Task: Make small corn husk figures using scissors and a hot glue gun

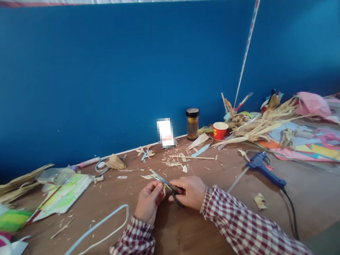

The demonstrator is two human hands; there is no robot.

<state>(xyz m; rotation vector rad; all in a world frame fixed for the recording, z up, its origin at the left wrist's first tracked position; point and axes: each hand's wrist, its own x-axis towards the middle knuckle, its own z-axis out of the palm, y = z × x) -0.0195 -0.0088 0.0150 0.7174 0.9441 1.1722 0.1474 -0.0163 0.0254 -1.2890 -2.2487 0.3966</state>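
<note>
My right hand (189, 192) is wrapped round the dark handles of a pair of scissors (176, 197), whose blades point up and to the left. The blades reach over the fingertips of my left hand (150, 200). Thumb and forefinger of that hand pinch a small pale strip of dried husk (163, 188), mostly hidden by the fingers and blades. Both hands hover low over the brown table (177, 235). Beyond them lie scattered husk scraps (175, 163).
A blue hot glue gun (264, 169) with its cord lies to the right. Behind stand a red paper cup (220, 131) and a dark-lidded jar (193, 125). Dried husks (263, 125) pile up at back right. A bent pale-blue strip (90, 230) lies front left. A blue partition (111, 77) closes the back.
</note>
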